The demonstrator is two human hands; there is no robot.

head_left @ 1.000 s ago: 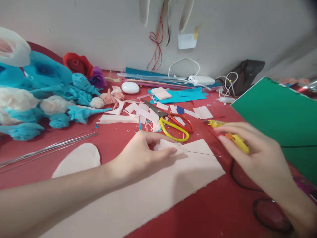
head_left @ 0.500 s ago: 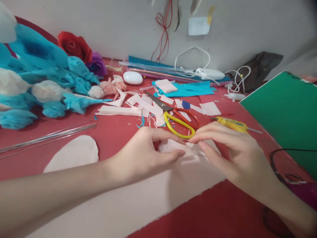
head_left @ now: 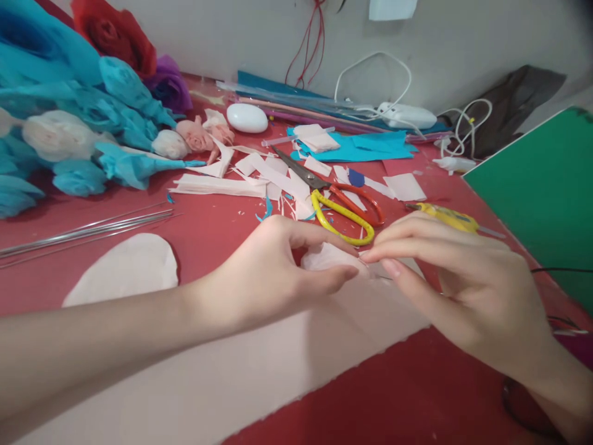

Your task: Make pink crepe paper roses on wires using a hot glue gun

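Note:
A small pale pink crepe paper flower (head_left: 327, 256) lies between the thumb and index finger of my left hand (head_left: 282, 266), which is closed around it. A thin dark wire (head_left: 383, 277) sticks out from its right end. My right hand (head_left: 454, 278) is at that end, its index fingertip and thumb close together on the paper edge by the wire. Below both hands a large pale pink paper sheet (head_left: 259, 371) lies flat. Just beyond the fingers are scissors (head_left: 343, 216) with one yellow and one red handle, blades pointing away to the left.
Blue, white, red and purple paper flowers (head_left: 115, 37) pile up at the left. Metal wires (head_left: 92, 235) and a rounded pink paper piece (head_left: 130, 269) lie nearer. Paper scraps (head_left: 282, 179), a yellow-handled tool (head_left: 447, 217), a white power strip (head_left: 407, 115) and a green board (head_left: 532, 185) are beyond.
The view has shifted slightly, so the background sits higher. My right index fingertip has come in onto the flower's right end. My left hand keeps its hold.

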